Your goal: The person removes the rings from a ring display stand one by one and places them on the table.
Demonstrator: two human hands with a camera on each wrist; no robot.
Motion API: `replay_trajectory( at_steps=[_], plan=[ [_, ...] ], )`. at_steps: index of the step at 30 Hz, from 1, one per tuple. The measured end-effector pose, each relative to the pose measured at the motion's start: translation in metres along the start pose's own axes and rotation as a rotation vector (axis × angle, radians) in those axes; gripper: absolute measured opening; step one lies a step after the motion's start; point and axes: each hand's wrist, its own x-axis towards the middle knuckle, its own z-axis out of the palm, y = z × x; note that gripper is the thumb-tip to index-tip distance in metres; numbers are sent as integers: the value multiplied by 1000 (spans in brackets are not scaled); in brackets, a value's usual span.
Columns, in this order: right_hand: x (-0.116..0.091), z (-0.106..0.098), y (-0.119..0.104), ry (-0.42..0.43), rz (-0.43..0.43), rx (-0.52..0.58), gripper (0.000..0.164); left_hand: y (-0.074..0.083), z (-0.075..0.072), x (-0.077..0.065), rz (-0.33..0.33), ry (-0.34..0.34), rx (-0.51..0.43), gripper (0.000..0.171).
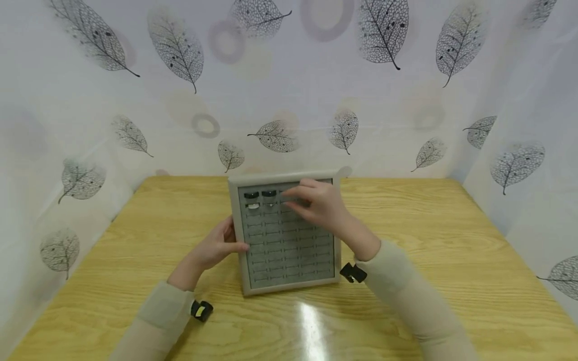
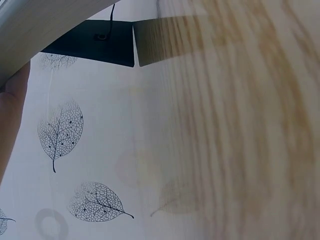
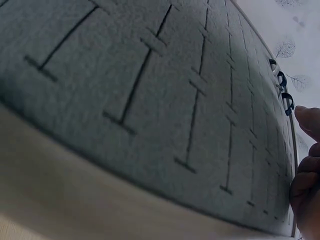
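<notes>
A ring display board (image 1: 293,260) with a pale frame and grey slotted face stands tilted on the table. My left hand (image 1: 215,245) grips its left edge, thumb on the front and fingers behind. Two black rings, one at far left (image 1: 251,194) and one beside it (image 1: 269,193), sit in the top row, with lighter rings (image 1: 253,205) below. My right hand (image 1: 318,203) reaches across the upper face, thumb and index finger at the third column. In the right wrist view a dark ring (image 3: 288,103) lies by the right fingertip; whether it is pinched is hidden.
Behind the board, a dark support panel (image 2: 95,42) with a cord shows in the left wrist view. The wooden table (image 1: 451,260) extends around the board, and leaf-printed cloth (image 1: 289,90) covers the walls. Each sleeve carries a black wrist device, left (image 1: 201,311) and right (image 1: 353,273).
</notes>
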Motion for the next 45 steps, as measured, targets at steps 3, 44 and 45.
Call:
replay_trajectory(
  at_steps=[3, 44, 45],
  plan=[
    [3, 4, -2, 3, -18, -36, 16, 0, 0, 0, -3, -1, -3, 75],
    [1, 13, -5, 13, -16, -188, 12, -1, 1, -1, -12, -2, -32, 74],
    [2, 13, -5, 17, -10, -182, 12, 0, 1, 0, -17, 3, -32, 75]
  ],
)
